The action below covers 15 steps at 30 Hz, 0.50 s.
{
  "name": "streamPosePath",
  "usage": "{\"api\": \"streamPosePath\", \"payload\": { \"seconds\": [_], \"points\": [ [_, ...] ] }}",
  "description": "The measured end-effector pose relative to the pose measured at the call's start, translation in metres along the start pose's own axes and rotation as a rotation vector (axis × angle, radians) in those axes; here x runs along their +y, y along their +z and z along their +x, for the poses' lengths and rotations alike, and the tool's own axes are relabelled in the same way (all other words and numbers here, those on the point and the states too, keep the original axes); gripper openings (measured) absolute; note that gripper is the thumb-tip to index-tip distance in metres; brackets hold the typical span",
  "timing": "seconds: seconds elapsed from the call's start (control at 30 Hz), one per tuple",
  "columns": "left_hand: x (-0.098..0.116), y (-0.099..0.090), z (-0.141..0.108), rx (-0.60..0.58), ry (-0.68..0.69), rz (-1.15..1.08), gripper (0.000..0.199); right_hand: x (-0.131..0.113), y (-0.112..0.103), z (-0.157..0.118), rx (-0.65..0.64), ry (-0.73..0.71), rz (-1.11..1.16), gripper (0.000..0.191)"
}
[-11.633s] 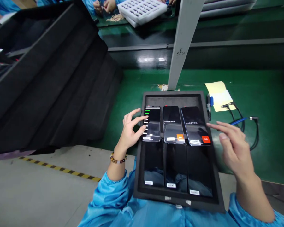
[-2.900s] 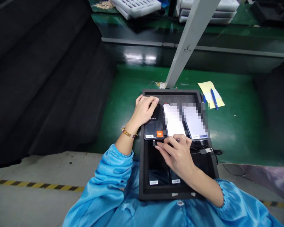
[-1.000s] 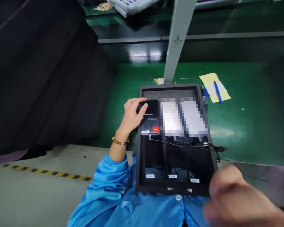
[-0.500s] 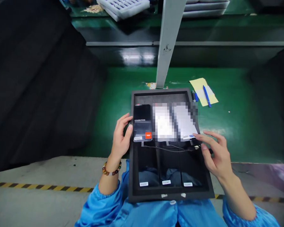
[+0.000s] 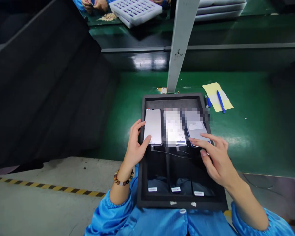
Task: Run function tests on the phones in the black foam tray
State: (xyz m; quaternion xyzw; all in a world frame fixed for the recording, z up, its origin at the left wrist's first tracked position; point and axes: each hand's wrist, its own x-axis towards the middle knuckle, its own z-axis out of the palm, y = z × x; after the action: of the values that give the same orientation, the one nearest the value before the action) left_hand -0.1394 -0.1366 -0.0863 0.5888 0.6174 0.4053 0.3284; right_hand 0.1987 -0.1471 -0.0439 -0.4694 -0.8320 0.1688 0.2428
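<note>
A black foam tray (image 5: 183,203) rests against my lap and the table edge, bearing two rows of phones. In the upper row, the left phone (image 5: 153,126) shows a plain pale screen. The middle phone (image 5: 180,141) and the right phone (image 5: 198,129) are lit too, partly blurred by pixelation. My left hand (image 5: 135,146) is open at the left phone, its thumb on the screen's lower corner and its fingers by the left edge. My right hand (image 5: 217,159) is open, fingers spread over the right phone's lower end; whether they touch it, I cannot tell. Thin cables (image 5: 172,154) run below the upper phones.
Several dark phones (image 5: 180,177) with white labels fill the lower row. Right of the tray lie yellow paper (image 5: 212,88), a blue pen (image 5: 220,101) and another pen (image 5: 207,101). A grey post (image 5: 180,49) stands behind. Across the bench are white trays (image 5: 137,11) and another person's hands (image 5: 100,5).
The left phone's screen has turned from dark with an orange button to pale. My left thumb has come onto it. My right fingers have shifted left over the right phone, whose screen now shows a pale box.
</note>
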Motion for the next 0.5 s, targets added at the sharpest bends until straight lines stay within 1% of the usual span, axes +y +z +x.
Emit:
{"api": "streamPosePath", "payload": {
  "seconds": [0.13, 0.23, 0.3, 0.37, 0.5],
  "points": [
    [-0.002, 0.002, 0.004, -0.003, -0.003, 0.023, 0.056, 0.015, -0.001, -0.005, 0.073, 0.062, 0.016, 0.041],
    [-0.001, 0.003, 0.009, 0.002, -0.013, 0.023, 0.057, 0.027, -0.002, -0.006, 0.151, 0.146, 0.025, 0.038],
    [0.001, 0.004, 0.012, 0.014, -0.015, 0.023, 0.054, 0.034, -0.002, -0.005, 0.174, 0.204, 0.016, 0.038],
    [0.003, 0.005, 0.015, 0.026, -0.014, 0.034, 0.052, 0.04, -0.001, -0.002, 0.164, 0.235, 0.002, 0.041],
    [0.009, 0.004, 0.017, 0.042, 0.019, 0.109, 0.044, 0.045, -0.001, 0.004, 0.091, 0.229, -0.066, 0.043]
  ]
}}
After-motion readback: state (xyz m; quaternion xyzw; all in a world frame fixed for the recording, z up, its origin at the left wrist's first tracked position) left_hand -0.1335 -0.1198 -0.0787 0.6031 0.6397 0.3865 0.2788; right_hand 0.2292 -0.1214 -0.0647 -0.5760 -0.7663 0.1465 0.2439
